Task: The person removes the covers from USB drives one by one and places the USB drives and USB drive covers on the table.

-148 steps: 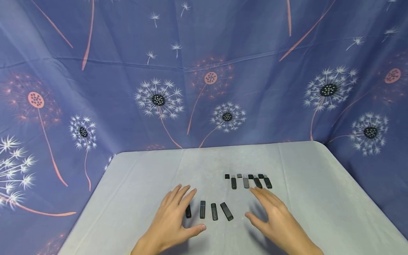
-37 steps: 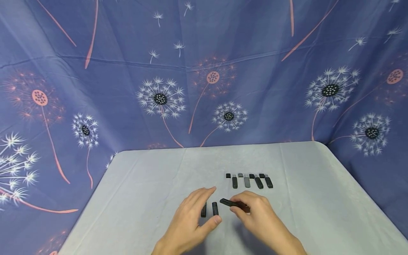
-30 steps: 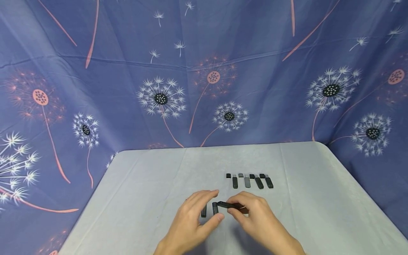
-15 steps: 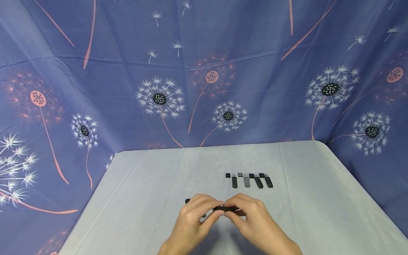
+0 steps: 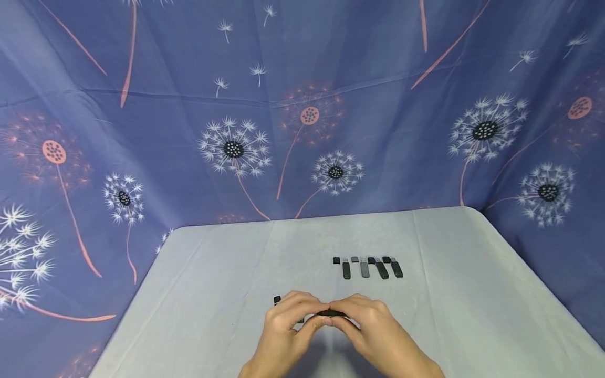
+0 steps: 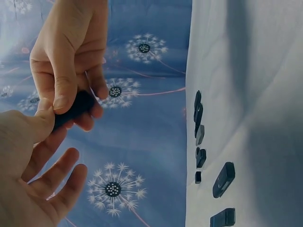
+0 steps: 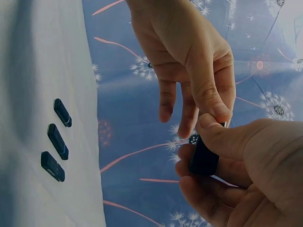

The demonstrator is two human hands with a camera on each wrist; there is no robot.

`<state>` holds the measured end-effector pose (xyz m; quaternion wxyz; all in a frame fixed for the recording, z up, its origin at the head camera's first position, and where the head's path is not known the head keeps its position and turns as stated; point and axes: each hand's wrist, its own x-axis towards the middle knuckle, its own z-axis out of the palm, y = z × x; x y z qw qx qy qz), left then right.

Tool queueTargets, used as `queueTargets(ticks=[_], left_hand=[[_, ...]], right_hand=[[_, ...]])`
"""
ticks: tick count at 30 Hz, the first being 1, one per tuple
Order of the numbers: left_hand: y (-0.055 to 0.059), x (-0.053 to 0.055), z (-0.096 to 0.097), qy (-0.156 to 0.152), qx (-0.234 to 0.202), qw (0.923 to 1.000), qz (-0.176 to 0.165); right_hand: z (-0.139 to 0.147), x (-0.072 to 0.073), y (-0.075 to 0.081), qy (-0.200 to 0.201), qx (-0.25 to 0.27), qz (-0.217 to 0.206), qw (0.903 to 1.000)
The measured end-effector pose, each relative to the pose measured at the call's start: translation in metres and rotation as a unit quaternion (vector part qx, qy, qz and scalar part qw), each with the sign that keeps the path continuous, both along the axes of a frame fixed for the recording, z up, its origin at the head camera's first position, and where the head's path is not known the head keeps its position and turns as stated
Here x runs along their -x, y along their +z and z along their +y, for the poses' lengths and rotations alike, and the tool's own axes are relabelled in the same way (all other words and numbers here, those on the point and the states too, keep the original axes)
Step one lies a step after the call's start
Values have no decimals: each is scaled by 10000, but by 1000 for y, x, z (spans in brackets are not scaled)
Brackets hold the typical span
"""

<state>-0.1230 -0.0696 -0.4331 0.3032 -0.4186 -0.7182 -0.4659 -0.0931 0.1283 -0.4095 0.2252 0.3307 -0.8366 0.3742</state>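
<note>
A black USB stick (image 5: 331,313) is held in the air between both hands. My left hand (image 5: 287,331) pinches one end between thumb and fingers. At the other end my right hand (image 5: 384,332) grips it, most of the stick lying in its fingers, as the right wrist view shows of the dark body (image 7: 204,158). The thumbs meet at the middle, hiding the joint between cap and body. Below, three capped USB sticks (image 7: 57,142) lie in a row on the table; in the head view the left hand covers most of them.
Farther back on the white table (image 5: 227,273) lies a row of uncapped USB sticks, several in all, one of them grey (image 5: 364,269), each with its cap (image 5: 336,260) close by. A blue curtain with dandelions (image 5: 335,173) hangs behind the table.
Both hands were open over the table at first. The right hand picked up the near row's rightmost USB stick and carried it left; the left hand then took hold of its other end.
</note>
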Motion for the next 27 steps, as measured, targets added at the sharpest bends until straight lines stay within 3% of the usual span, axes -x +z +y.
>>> queueTargets(ticks=[7,11,20,27], left_hand=[[0,-7,-2,15,-200,9986,-497],[1,-10,-1,205,-195,9975,-640],[9,-12,2,492,-115,9973,-540],[10,-13,4,549,-162,9971,-502]], right_hand=[[0,-1,1,256,44,-24,9997],[-1,-1,3,324,137,-48,9994],[-1,2,4,438,485,280,9975],[-1,0,6,489,482,187,9975]])
